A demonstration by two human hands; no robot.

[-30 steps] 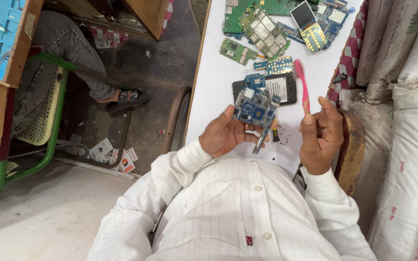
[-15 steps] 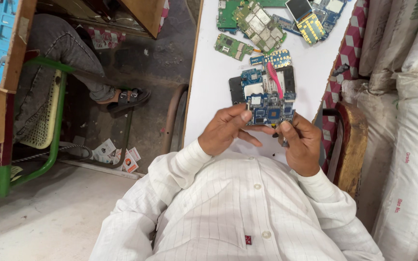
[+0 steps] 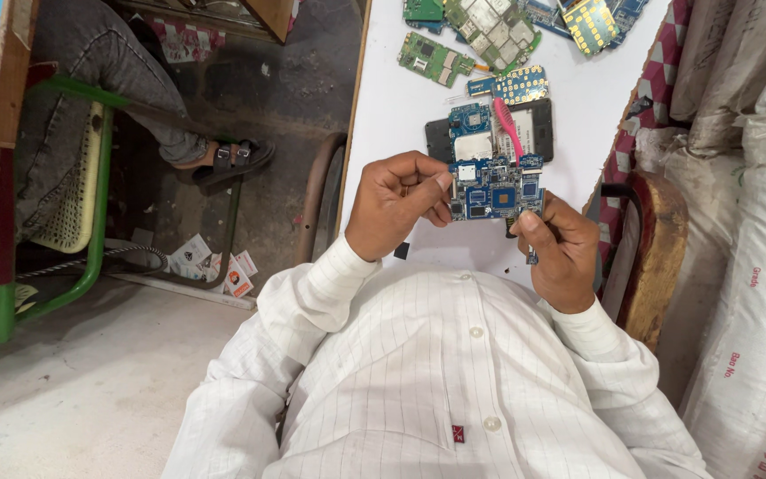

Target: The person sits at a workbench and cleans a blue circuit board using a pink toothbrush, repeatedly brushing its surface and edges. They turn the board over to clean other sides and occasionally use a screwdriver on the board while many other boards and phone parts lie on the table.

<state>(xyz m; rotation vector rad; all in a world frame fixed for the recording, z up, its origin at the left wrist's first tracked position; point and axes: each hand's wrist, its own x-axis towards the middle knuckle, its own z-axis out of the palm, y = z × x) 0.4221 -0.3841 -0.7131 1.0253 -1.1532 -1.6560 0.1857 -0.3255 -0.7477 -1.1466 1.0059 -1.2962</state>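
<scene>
Blue circuit board (image 3: 496,190) pinched edgewise between both hands, above white table (image 3: 401,115).

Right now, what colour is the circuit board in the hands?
Blue circuit board; head view.

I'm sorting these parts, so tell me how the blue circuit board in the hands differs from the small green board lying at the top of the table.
The blue circuit board is gripped at its edges by the left hand and right hand, raised over the white table; the green board lies flat and untouched. The blue one looks larger and squarer, the green one narrower. Both are bare boards with their components exposed.
</scene>
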